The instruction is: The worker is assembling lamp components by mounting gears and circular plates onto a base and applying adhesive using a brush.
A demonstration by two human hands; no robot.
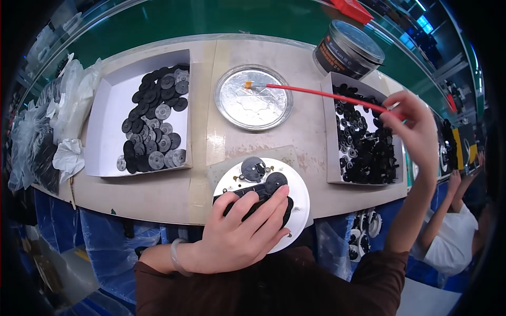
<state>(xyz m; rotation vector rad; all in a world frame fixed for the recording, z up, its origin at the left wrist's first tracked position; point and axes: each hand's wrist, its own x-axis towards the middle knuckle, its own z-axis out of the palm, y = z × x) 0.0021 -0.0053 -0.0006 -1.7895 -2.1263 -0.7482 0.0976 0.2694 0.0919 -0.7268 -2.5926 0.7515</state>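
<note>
On the near edge of the table (158, 197), one white disc (299, 216) bears one black gear assembly (274, 182), partly hidden under my left hand (242, 231). That hand is half curled, its fingers apart and bent over the assembly, which it has hold of. Two round black pieces show beyond my fingertips.

My right hand (414, 124) is closed in a light pinch on the handle of one red brush (321, 95), the other fingers loosely bent. The brush tip, with an orange-yellow dab, is over one round metal lid (253, 116); I cannot tell whether they touch.

Two white boxes flank the lid: the left box (108, 131) holds many black and grey discs, the right box (330, 126) many small black parts, both too heaped to count. One large can (342, 50) stands behind the right box.
</note>
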